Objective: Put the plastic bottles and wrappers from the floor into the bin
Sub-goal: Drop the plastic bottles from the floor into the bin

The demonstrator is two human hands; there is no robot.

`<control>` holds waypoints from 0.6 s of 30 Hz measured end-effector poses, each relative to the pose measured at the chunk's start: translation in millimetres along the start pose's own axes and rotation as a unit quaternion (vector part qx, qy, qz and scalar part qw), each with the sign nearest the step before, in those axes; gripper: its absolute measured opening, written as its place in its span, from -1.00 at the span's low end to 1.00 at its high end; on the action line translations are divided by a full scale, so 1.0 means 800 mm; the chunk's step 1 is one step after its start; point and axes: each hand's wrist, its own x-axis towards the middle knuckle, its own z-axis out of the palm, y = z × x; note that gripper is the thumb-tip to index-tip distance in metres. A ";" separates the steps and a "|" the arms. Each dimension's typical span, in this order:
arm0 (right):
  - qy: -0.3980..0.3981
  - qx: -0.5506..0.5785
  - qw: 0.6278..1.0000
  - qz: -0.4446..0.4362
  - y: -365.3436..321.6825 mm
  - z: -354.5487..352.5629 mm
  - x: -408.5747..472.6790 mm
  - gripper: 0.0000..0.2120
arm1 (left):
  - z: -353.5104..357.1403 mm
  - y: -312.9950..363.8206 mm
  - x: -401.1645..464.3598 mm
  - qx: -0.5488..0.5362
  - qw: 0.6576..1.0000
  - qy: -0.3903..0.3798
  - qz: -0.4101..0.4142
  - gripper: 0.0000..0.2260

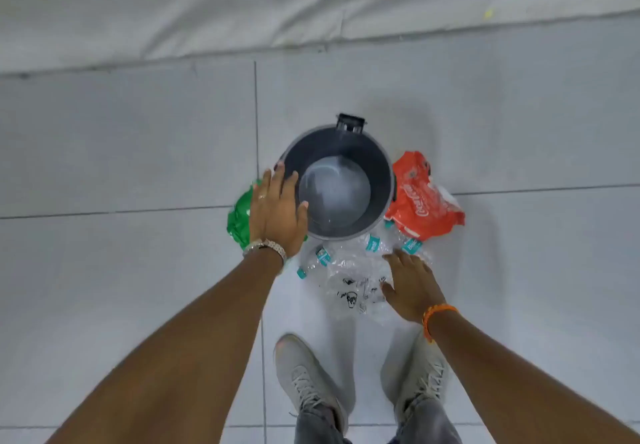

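Note:
A round dark grey bin (pixel 381 180) stands open on the white tiled floor, with nothing visible inside. My left hand (pixel 275 211) hovers flat, fingers spread, over the bin's left rim and hides part of a green wrapper (pixel 237 220) lying left of the bin. A red wrapper (pixel 420 201) lies against the bin's right side. Several crushed clear bottles with teal labels (pixel 372 245) lie in front of the bin, beside a clear printed wrapper (pixel 356 287). My right hand (pixel 410 286) is spread over that wrapper's right edge, holding nothing.
My two grey shoes (pixel 304 374) stand just behind the litter. A pale sheet-covered wall or ledge (pixel 311 3) runs across the back. A black pedal or hinge piece (pixel 350 122) sticks out behind the bin.

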 end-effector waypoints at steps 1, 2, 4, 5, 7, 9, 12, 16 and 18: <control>-0.005 -0.021 1.000 -0.009 0.002 0.006 0.016 -0.41 | 0.008 -0.003 0.006 0.003 1.000 0.024 0.006 -0.46; -0.013 -0.041 0.999 -0.014 0.005 0.018 0.035 -0.42 | 0.026 -0.007 0.011 -0.004 0.999 0.048 -0.001 -0.45; -0.026 -0.068 0.997 -0.026 0.008 0.028 0.069 -0.43 | 0.050 -0.013 0.016 -0.019 0.997 0.077 -0.011 -0.46; -0.027 -0.083 0.996 -0.032 0.011 0.039 0.087 -0.42 | 0.066 -0.016 0.015 -0.034 0.996 0.086 -0.018 -0.46; -0.024 -0.107 0.993 -0.046 0.012 0.058 0.111 -0.41 | 0.092 -0.022 0.011 -0.059 0.994 0.094 -0.026 -0.46; -0.018 -0.137 0.989 -0.055 0.012 0.067 0.130 -0.40 | 0.105 -0.028 0.012 -0.080 0.990 0.112 -0.027 -0.45; -0.021 -0.181 0.982 -0.044 0.020 0.089 0.151 -0.40 | 0.122 -0.029 0.015 -0.128 0.982 0.140 -0.017 -0.43; 0.008 -0.201 0.979 -0.032 0.024 0.100 0.163 -0.43 | 0.129 -0.031 0.018 -0.161 0.972 0.169 -0.019 -0.41; 0.054 -0.170 0.984 -0.023 0.022 0.100 0.155 -0.47 | 0.131 -0.030 0.018 -0.163 0.972 0.170 -0.018 -0.42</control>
